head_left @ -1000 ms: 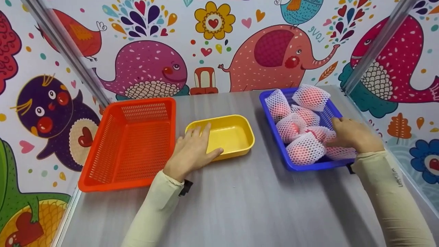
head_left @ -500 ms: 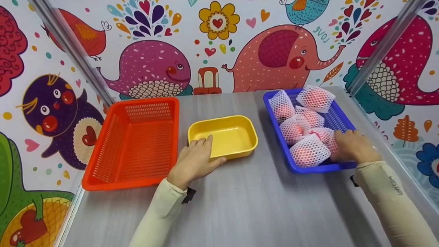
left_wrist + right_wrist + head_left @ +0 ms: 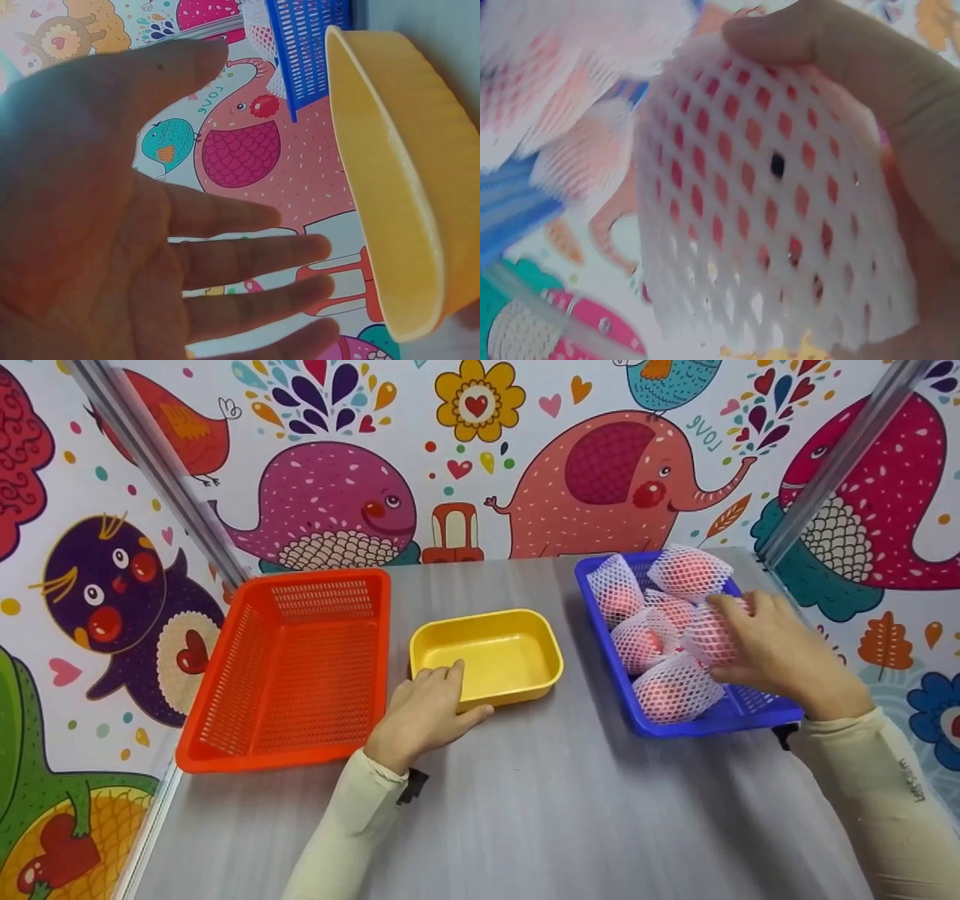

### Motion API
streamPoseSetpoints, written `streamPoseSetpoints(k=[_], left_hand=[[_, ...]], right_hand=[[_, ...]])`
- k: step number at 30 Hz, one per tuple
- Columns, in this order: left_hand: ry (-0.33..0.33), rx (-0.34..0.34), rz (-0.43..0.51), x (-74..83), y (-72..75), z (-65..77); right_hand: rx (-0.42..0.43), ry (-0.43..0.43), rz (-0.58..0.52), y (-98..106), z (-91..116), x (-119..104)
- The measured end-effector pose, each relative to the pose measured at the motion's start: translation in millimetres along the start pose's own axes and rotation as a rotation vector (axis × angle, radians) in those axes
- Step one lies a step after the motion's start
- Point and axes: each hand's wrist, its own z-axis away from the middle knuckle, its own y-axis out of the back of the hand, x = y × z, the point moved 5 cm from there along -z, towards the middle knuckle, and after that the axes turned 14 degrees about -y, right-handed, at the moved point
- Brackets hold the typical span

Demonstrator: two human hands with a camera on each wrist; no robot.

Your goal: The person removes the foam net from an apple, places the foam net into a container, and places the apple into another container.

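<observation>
My right hand (image 3: 780, 649) grips a round pink-red fruit (image 3: 757, 172) in a white foam net sleeve, raised over the blue basket (image 3: 626, 701). Which fruit it is cannot be told through the net. Several more netted fruits (image 3: 675, 690) lie in that basket. At the near left of a small yellow tub (image 3: 517, 695), my left hand (image 3: 424, 709) is held with fingers spread and nothing in it. The left wrist view shows its straight fingers (image 3: 255, 259) pointing towards the tub's rim, with a gap between. The tub has no contents.
A red-orange perforated basket (image 3: 281, 765) with nothing in it stands to the left of the yellow tub. All three containers are on a grey table (image 3: 510, 810). Walls printed with cartoon animals (image 3: 592, 487) and metal corner strips (image 3: 832, 465) enclose its back and sides.
My right hand, earlier down at the blue basket's near right, has lifted a netted fruit up from there. The left hand has lowered slightly by the yellow tub, then stayed still.
</observation>
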Motion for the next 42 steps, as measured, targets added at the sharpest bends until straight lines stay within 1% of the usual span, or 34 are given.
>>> streamPoseSetpoints(k=[4, 7, 8, 11, 15, 18, 21, 23, 25, 31, 34, 36, 38, 40, 42], left_hand=[[-0.004, 0.025, -0.011, -0.8, 3.3, 5.1], [-0.018, 0.036, -0.027, -0.2, 5.6, 9.5], [-0.023, 0.04, -0.028, 0.3, 6.4, 10.9], [-0.038, 0.065, -0.034, 2.4, 9.8, 15.0], [-0.051, 0.117, -0.031, 5.6, 15.1, 20.1], [-0.077, 0.153, -0.033, 8.5, 16.8, 23.5], [-0.108, 0.187, -0.021, 10.9, 15.3, 27.4], [-0.139, 0.229, 0.014, 12.6, 13.0, 30.0], [-0.184, 0.286, 0.069, 14.6, 9.6, 32.0], [-0.402, 0.494, 0.27, 25.7, -3.3, 32.9], [-0.491, 0.564, 0.364, 31.4, -9.3, 31.6], [-0.527, 0.572, 0.433, 34.0, -13.4, 30.4], [-0.55, 0.552, 0.481, 36.1, -17.8, 29.0], [-0.552, 0.524, 0.5, 36.7, -22.2, 27.9], [-0.544, 0.499, 0.495, 36.9, -26.3, 27.2]], right_hand=[[0.048, 0.181, -0.103, 2, 4, -30], [0.061, 0.313, -0.16, -1, 7, -52], [0.055, 0.344, -0.172, -2, 8, -58], [0.027, 0.409, -0.205, -6, 11, -76], [0.001, 0.491, -0.226, -11, 16, -98], [-0.003, 0.536, -0.22, -17, 19, -111], [-0.024, 0.555, -0.214, -27, 23, -122], [-0.039, 0.568, -0.218, -35, 25, -129], [-0.055, 0.581, -0.231, -43, 26, -136], [-0.078, 0.622, -0.26, -60, 28, -154], [-0.064, 0.666, -0.272, -66, 29, -163], [-0.056, 0.698, -0.293, -69, 30, -168], [-0.054, 0.732, -0.319, -72, 32, -175], [-0.06, 0.757, -0.345, -76, 33, -181], [-0.071, 0.775, -0.369, -80, 35, -186]])
